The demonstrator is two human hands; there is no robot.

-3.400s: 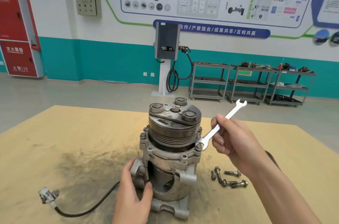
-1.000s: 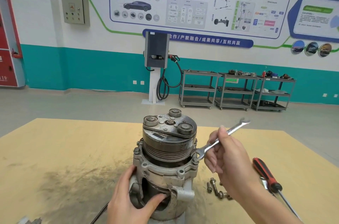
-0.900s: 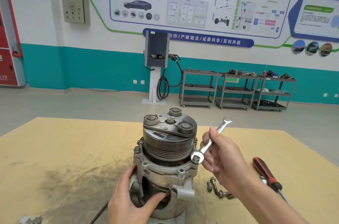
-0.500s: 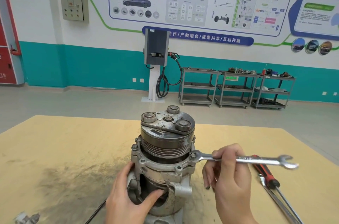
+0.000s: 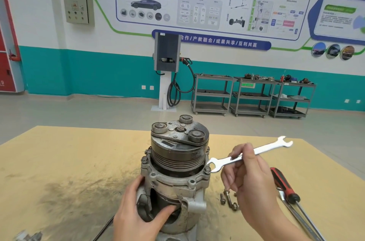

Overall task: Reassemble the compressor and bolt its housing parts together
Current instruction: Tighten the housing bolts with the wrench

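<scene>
Head view shows the compressor point(image 5: 175, 167) standing upright on the worktop point(image 5: 69, 161). Its lower housing is gripped by the left hand point(image 5: 138, 215), thumb hooked into an opening. Right of the compressor, the right hand point(image 5: 246, 179) pinches a wrench point(image 5: 248, 153) whose open end sits at a flange bolt point(image 5: 207, 169). Loose bolts point(image 5: 229, 200) and a screwdriver point(image 5: 284, 185) lie further right.

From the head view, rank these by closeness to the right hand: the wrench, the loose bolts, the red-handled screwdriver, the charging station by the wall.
1. Wrench: pinched in the right hand itself, its ring end at a flange bolt.
2. Loose bolts: on the table just left of that hand; too close to call against the screwdriver.
3. Red-handled screwdriver: just right of the hand.
4. Charging station: far back against the wall.
</scene>
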